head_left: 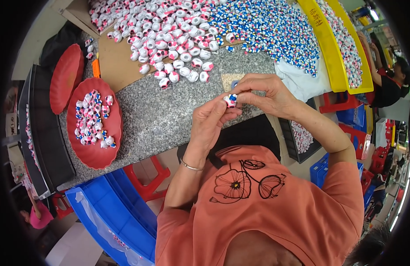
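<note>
In front of my chest, a small white toy head (230, 102) with pink patches and a blue part on it is pinched between the thumb and fingers of my left hand (208, 122). My right hand (269, 96) is closed at the toy's upper right side, thumb and fingers against the blue part. Both hands are just above the front of the grey speckled table (158, 113). Beyond them lies a heap of white and pink hollow toy pieces (185, 57). To its right spreads a heap of small blue and white pieces (271, 33).
At left, a red scalloped plate (96, 157) bears several finished-looking toys; another red plate (65, 80) lies behind it. A yellow tray (318, 44) of pieces stands at far right, near a white cloth (302, 82). A blue bin (111, 208) sits below the table. Other people are at both sides.
</note>
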The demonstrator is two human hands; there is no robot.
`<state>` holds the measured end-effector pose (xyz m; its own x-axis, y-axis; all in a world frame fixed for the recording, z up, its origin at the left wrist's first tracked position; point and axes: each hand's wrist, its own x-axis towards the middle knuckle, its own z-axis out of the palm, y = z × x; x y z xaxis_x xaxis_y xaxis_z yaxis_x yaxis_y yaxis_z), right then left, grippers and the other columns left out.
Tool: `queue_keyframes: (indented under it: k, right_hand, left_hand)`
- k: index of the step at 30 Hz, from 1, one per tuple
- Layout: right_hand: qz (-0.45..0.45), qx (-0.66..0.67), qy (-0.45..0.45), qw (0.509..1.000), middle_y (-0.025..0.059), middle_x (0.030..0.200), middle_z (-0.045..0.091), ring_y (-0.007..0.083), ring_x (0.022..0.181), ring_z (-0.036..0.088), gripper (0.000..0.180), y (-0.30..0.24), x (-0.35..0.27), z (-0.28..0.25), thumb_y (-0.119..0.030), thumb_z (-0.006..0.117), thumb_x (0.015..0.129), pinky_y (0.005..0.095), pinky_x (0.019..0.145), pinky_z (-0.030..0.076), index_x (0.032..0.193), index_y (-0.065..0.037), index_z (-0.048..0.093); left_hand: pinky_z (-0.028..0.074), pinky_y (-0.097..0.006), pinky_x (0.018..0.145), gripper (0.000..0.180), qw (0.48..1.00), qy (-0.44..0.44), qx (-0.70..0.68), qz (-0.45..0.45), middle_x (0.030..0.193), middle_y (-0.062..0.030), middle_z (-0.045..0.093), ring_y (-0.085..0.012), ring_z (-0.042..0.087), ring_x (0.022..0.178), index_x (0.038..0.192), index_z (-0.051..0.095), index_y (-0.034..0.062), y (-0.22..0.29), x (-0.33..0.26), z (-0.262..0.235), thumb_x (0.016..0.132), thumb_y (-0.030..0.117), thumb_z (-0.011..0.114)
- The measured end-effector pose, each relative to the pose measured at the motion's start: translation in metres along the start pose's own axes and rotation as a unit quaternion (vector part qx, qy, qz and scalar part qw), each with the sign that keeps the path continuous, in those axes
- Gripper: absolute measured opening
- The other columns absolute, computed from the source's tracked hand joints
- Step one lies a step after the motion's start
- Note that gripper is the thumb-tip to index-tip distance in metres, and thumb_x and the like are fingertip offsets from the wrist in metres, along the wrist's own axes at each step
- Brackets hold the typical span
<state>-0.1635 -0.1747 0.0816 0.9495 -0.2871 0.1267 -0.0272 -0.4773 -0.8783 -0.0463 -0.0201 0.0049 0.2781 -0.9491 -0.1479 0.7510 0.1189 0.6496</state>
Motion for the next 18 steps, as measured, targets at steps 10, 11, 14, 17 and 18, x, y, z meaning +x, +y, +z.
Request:
queue_keyframes:
  k: [10,11,14,17,18]
  right_hand:
    - [-0.012,-0.009,-0.002,1.000,0.0104,0.083,0.065,0.0216,0.074,0.063,0.012,0.013,-0.012,0.010,-0.005,0.066,0.085,0.0312,0.065,0.049,0.096,-0.001,0.069]
    - [0.006,0.062,-0.024,0.998,0.0098,0.084,0.066,0.0216,0.077,0.064,0.011,0.017,-0.014,0.004,-0.007,0.065,0.087,0.0308,0.067,0.049,0.096,-0.001,0.068]
    - [-0.010,-0.140,0.120,0.983,0.0106,0.085,0.066,0.0220,0.077,0.065,0.011,0.035,-0.021,-0.024,-0.007,0.065,0.087,0.0311,0.067,0.050,0.095,-0.001,0.068]
    - [0.030,-0.283,0.206,0.936,0.0113,0.083,0.066,0.0252,0.074,0.065,0.013,0.060,-0.028,-0.070,-0.012,0.067,0.086,0.0335,0.066,0.051,0.093,-0.001,0.068]
    - [0.057,-0.353,0.176,0.917,0.0120,0.081,0.066,0.0276,0.073,0.065,0.014,0.068,-0.031,-0.078,-0.013,0.068,0.084,0.0359,0.064,0.051,0.091,-0.001,0.066]
  left_hand:
    - [0.056,-0.026,0.078,0.031,1.000,0.002,0.022,-0.019,0.104,-0.0139,0.067,-0.0178,0.068,0.086,0.124,0.057,-0.0046,0.003,-0.004,0.007,0.097,0.010,0.053]
    - [0.055,-0.026,0.077,0.029,0.992,0.026,0.120,-0.005,0.103,-0.0131,0.066,-0.0176,0.068,0.085,0.122,0.059,-0.0038,0.009,-0.007,0.004,0.094,0.005,0.055]
    - [0.052,-0.025,0.076,0.025,0.920,0.131,0.341,0.139,0.101,-0.0099,0.063,-0.0159,0.065,0.086,0.112,0.063,-0.0032,0.049,-0.031,-0.020,0.087,-0.007,0.059]
    - [0.049,-0.027,0.080,0.024,0.731,0.285,0.551,0.284,0.105,-0.0099,0.061,-0.0161,0.059,0.095,0.110,0.062,-0.0040,0.107,-0.065,-0.057,0.086,-0.005,0.061]
    - [0.049,-0.030,0.083,0.026,0.652,0.330,0.616,0.294,0.107,-0.0115,0.061,-0.0194,0.060,0.098,0.111,0.062,-0.0037,0.126,-0.075,-0.069,0.086,-0.003,0.062]
